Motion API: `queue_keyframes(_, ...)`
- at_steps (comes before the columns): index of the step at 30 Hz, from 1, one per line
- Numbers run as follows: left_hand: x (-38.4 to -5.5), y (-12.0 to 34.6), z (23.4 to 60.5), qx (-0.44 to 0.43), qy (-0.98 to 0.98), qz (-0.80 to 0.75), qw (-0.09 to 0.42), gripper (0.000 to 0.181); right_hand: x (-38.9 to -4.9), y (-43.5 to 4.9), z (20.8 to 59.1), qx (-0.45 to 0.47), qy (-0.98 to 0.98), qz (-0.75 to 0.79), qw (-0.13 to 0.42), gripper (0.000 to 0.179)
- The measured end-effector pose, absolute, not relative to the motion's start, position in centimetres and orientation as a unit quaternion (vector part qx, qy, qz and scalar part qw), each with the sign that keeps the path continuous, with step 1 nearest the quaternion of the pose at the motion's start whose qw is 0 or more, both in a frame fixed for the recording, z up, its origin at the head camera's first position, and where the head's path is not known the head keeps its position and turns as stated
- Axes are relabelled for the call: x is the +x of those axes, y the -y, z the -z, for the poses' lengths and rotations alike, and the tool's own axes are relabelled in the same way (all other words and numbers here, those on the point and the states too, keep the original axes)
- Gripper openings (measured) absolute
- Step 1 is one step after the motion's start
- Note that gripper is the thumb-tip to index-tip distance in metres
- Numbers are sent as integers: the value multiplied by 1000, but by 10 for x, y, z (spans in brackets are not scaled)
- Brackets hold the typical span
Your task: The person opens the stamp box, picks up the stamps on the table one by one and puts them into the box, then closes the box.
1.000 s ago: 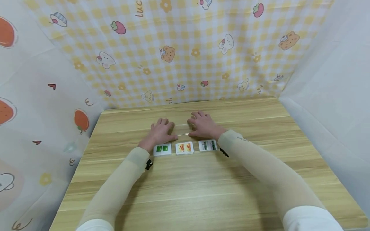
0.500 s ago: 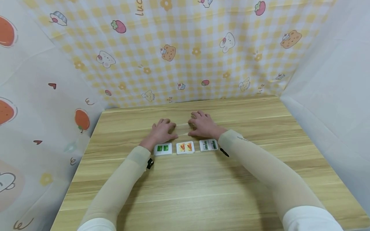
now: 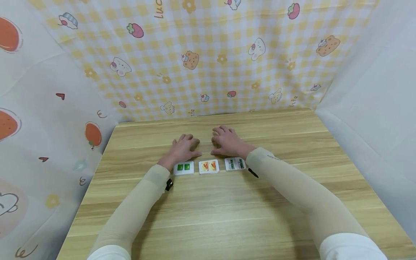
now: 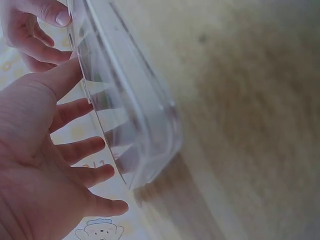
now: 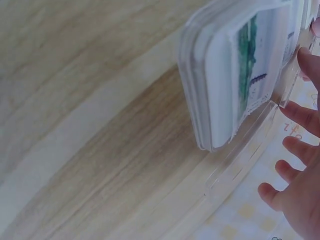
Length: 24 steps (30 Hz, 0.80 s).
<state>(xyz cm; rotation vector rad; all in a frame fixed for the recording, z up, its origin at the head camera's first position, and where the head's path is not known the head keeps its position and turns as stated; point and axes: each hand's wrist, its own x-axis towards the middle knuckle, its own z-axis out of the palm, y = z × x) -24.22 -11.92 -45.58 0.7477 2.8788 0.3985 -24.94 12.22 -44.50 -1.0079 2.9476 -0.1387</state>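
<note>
A flat piece of clear plastic [image 3: 206, 147] lies between my two hands, hard to see against the wood. My left hand [image 3: 182, 150] is at its left end, thumb near the front edge, other fingers spread towards the back. At its right end, my right hand [image 3: 227, 142] has the thumb at the near edge and the index finger at the far edge. In front of my hands are three white picture tiles in a row: a green one [image 3: 183, 168], an orange one [image 3: 209, 166] and a dark green one [image 3: 235, 164]. A clear-walled case [image 4: 135, 115] looms in the left wrist view.
The wooden table [image 3: 208, 209] ends at a yellow checked cloth [image 3: 208, 76] behind my hands. White cloth hangs at the left [image 3: 61, 144] and the right [image 3: 364, 108]. A clear strip [image 5: 245, 150] shows beyond the dark green tile in the right wrist view.
My left fingers have shifted slightly towards the right hand, so the gap between the hands is a little narrower. The tiles stay in place; the head view moves slightly.
</note>
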Motion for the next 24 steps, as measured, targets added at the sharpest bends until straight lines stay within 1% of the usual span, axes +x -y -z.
queue_keyframes(15, -232, 119, 443, 261, -954, -131, 73, 57, -242, -122, 437, -350, -936, 29, -8, 59)
queue_keyframes(24, -228, 122, 438, 274, -951, -128, 66, 59, -238, -123, 430, -357, -933, 29, -24, 56)
